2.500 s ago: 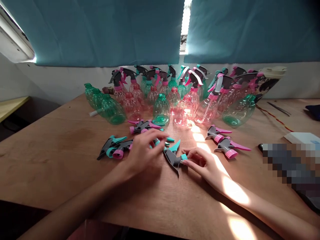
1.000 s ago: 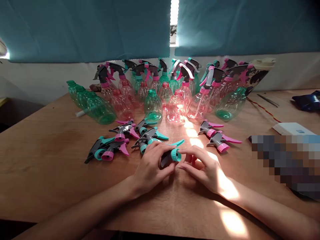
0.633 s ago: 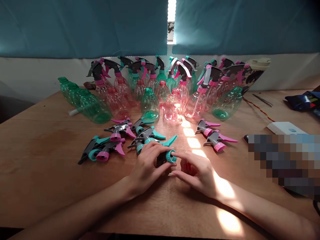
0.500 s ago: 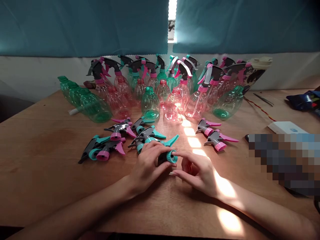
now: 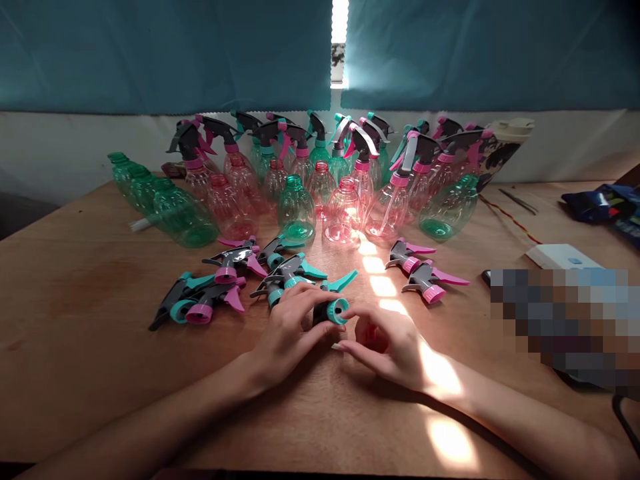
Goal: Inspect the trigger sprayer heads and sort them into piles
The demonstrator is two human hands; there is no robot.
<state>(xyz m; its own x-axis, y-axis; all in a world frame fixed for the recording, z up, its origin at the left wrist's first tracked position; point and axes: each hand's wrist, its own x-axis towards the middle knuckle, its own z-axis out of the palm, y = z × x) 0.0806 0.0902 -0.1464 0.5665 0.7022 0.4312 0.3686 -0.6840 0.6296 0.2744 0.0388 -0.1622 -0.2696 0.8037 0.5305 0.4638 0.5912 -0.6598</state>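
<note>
My left hand (image 5: 293, 327) is closed round a trigger spray head (image 5: 338, 311) with a teal collar and dark body. The collar's opening faces right, towards my right hand, and a teal trigger sticks up behind my fingers. My right hand (image 5: 387, 343) holds nothing. Its index fingertip is at the collar's rim; the thumb is held apart below, with the other fingers curled in. Just beyond my left hand lie more loose spray heads (image 5: 289, 268), teal and pink. Two pink-collared spray heads (image 5: 426, 281) lie beyond my right hand.
Behind stand rows of clear green and pink bottles (image 5: 297, 210), some topped with spray heads. Green bottles (image 5: 175, 213) are grouped at the left. To the right are a white box (image 5: 565, 257), tweezers (image 5: 519, 200), a dark blue packet (image 5: 593, 203) and a tilted cup (image 5: 505, 150).
My right index fingertip has drawn back and down a little from the collar's opening. My left hand keeps hold of the spray head. The whole view has shifted slightly.
</note>
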